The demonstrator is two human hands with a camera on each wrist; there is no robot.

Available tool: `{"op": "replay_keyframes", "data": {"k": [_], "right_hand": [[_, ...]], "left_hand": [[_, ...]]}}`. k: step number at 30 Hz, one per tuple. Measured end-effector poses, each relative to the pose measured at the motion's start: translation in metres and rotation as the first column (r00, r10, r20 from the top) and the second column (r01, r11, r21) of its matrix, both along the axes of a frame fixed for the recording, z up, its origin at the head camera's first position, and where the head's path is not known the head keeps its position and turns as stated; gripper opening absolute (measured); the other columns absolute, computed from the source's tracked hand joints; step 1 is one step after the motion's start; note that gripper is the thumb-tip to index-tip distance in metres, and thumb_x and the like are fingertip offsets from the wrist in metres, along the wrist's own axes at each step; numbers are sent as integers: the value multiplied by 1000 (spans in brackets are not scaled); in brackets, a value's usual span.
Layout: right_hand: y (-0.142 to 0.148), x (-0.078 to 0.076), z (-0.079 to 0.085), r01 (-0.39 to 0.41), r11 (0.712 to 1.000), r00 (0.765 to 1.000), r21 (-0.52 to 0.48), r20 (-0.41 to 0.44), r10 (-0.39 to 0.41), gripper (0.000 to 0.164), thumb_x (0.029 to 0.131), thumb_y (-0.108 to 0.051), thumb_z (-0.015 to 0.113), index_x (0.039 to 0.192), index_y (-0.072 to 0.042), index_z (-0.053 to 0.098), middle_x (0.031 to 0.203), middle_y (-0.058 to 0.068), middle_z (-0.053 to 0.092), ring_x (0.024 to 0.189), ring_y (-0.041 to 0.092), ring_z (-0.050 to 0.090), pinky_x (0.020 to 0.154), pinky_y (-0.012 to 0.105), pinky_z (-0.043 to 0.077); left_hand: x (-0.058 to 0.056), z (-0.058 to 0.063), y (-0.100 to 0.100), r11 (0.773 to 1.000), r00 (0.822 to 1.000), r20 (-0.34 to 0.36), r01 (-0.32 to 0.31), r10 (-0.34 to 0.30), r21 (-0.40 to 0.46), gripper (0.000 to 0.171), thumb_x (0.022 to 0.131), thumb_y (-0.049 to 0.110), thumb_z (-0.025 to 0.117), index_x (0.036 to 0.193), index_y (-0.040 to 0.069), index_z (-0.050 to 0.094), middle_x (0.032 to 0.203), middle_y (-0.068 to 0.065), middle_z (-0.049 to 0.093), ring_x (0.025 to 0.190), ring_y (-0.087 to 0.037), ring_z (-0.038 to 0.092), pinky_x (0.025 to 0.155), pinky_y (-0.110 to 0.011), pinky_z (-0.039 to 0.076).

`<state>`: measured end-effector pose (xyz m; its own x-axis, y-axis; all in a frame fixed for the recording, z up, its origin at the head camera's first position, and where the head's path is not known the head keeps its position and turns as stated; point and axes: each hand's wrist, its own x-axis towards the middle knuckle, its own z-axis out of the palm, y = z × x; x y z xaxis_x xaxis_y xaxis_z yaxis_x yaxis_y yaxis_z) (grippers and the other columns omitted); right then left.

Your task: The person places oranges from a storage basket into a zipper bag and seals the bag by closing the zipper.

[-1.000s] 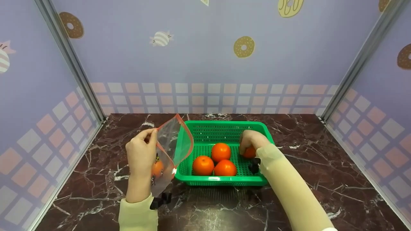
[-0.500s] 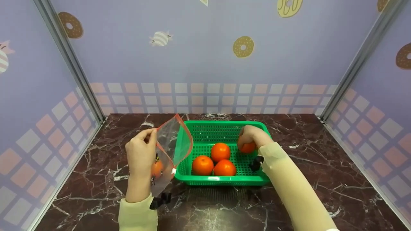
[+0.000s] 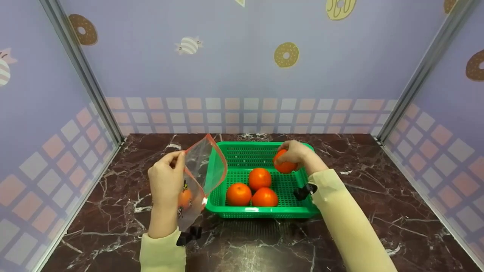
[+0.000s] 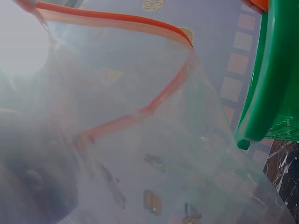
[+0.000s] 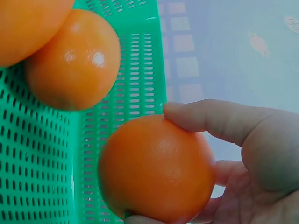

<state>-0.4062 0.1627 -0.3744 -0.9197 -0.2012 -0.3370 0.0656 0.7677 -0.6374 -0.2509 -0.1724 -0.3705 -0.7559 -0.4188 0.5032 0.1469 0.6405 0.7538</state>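
My left hand (image 3: 166,179) pinches the red-edged rim of a clear zip bag (image 3: 198,166), whose mouth gapes toward the right. Printed pictures show on the bag's side, and in the left wrist view its film (image 4: 140,172) fills most of the frame. An orange (image 3: 284,163) is in my right hand (image 3: 298,154), raised over the right back part of the green basket (image 3: 261,214). Thumb and fingers curl round this orange (image 5: 156,168) in the right wrist view. Three more oranges (image 3: 260,179) lie together in the basket's left and middle part.
The basket stands on a dark marbled table (image 3: 249,249), just right of the bag. Patterned panels (image 3: 242,75) close off the back and both sides. A black wrist mount (image 3: 304,191) hangs under the right sleeve, above the basket.
My right hand has lifted the orange from the basket floor, up and slightly left, so more of it shows. The left hand and bag have stayed in place.
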Motion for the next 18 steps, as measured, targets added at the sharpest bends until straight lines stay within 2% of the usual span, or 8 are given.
{"op": "replay_keyframes", "data": {"k": [9, 18], "right_hand": [[0, 11, 8, 24, 991, 1000, -134, -13, -26, 63, 89, -26, 79, 146, -15, 53, 148, 22, 47, 120, 41, 61, 73, 38, 62], [-4, 24, 9, 41, 955, 998, -294, -39, -54, 64, 91, -27, 78, 148, -17, 52, 148, 21, 49, 122, 41, 63, 85, 47, 63]], "left_hand": [[-1, 1, 0, 1000, 1000, -5, -2, 2, 6, 24, 103, 18, 64, 109, 1, 79, 78, -17, 72, 50, -10, 43, 48, -21, 31], [-1, 0, -1, 1000, 1000, 4, -14, 14, 1, 23, 103, 19, 64, 108, 2, 80, 79, -16, 73, 53, -11, 46, 51, -22, 33]]}}
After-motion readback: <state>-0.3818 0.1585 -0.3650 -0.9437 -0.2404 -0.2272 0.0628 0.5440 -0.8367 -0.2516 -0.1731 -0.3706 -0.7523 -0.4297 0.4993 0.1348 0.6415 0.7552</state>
